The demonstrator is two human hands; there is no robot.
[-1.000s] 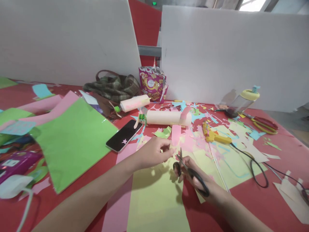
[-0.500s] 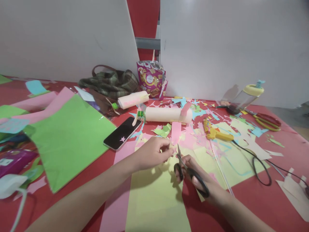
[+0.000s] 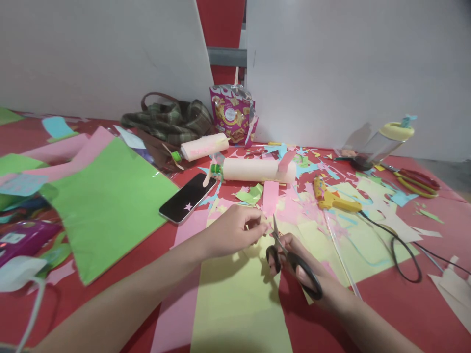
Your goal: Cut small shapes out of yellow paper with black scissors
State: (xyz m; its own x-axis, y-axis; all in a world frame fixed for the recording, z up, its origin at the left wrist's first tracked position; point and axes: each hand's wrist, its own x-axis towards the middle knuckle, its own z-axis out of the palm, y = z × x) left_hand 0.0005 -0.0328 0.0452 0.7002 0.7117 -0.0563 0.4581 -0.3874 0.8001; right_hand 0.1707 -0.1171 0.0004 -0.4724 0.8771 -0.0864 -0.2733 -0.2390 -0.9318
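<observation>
Little has moved since half a second ago: in the head view the background rides slightly higher, and both hands keep nearly the same pose.

From my end of the feed, the black-handled scissors [image 3: 293, 259] sit in the right hand [image 3: 314, 267], their loops over its digits and the blades pointing away toward the left fingertips. I'd judge them light and rigid, best held by those loops, well clear of the pointed blades. I can't tell how far the blades are parted.

The left hand [image 3: 237, 230] is just left of the blades, wrist bent inward, fingers curled, thumb and forefinger brought close together; whether they pinch some tiny scrap is too small for me to tell.

Below both grips lies a pale yellow paper sheet [image 3: 235, 304], and just beyond the blades a pink paper strip [image 3: 271, 196]. I expect both to be thin, soft and easily creased, so better taken near an edge. Farther beyond the left grip lies a paper-wrapped bottle [image 3: 257, 170].
</observation>
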